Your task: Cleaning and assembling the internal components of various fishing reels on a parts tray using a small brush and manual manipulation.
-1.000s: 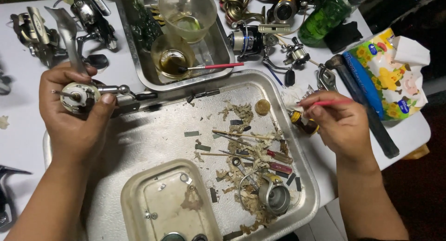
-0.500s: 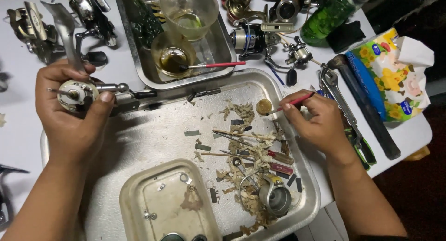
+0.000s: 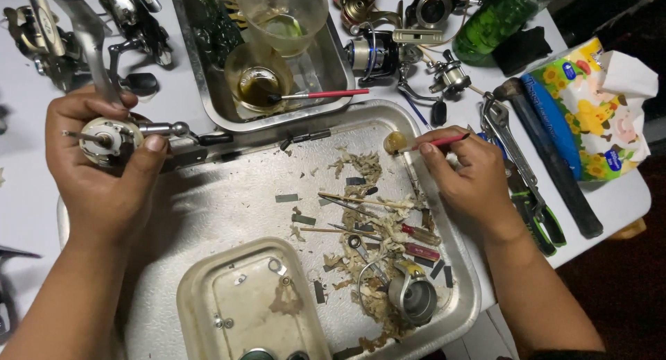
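Since a second earlier, my right hand (image 3: 465,176) carried the red-handled brush (image 3: 437,143) toward nine o'clock, tip on the small grease dab (image 3: 394,142); my left hand (image 3: 104,166) gripped the reel body (image 3: 107,138) at ten o'clock.

You look down on a white table (image 3: 28,200) filling most of the frame. Its edge runs along the lower right, where dark floor (image 3: 624,284) shows. Light falls evenly from above.
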